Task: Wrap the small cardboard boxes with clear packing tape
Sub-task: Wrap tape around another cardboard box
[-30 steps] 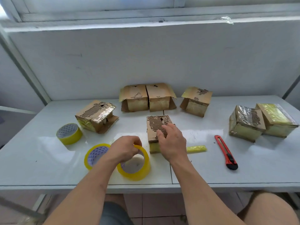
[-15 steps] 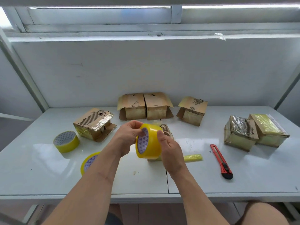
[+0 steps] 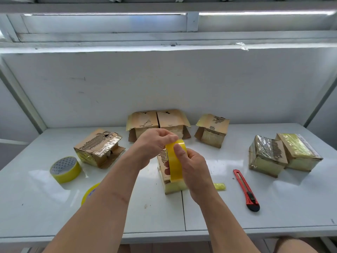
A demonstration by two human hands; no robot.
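Note:
I hold a yellowish roll of packing tape (image 3: 174, 162) upright in the air above the table's middle. My right hand (image 3: 194, 171) grips the roll from the right, thumb on its outer band. My left hand (image 3: 155, 143) pinches the roll's top edge from the left. Right behind and below the roll sits a small cardboard box (image 3: 168, 179) on the white table (image 3: 273, 207), partly hidden by the roll and my right hand. Several more small boxes stand around: one at the left (image 3: 99, 147), a pair at the back (image 3: 157, 123), one at the back right (image 3: 212, 129).
Two tape-covered boxes (image 3: 267, 156) (image 3: 299, 154) sit at the right. A red utility knife (image 3: 246, 189) lies right of centre. A second tape roll (image 3: 65, 168) lies at the left, a third (image 3: 90, 192) shows beside my left forearm. A yellow tape scrap (image 3: 219, 186) lies by the middle box.
My left hand lifted the roll off the table. My right hand left the middle box and took hold of the roll. The roll has turned edge-on to me.

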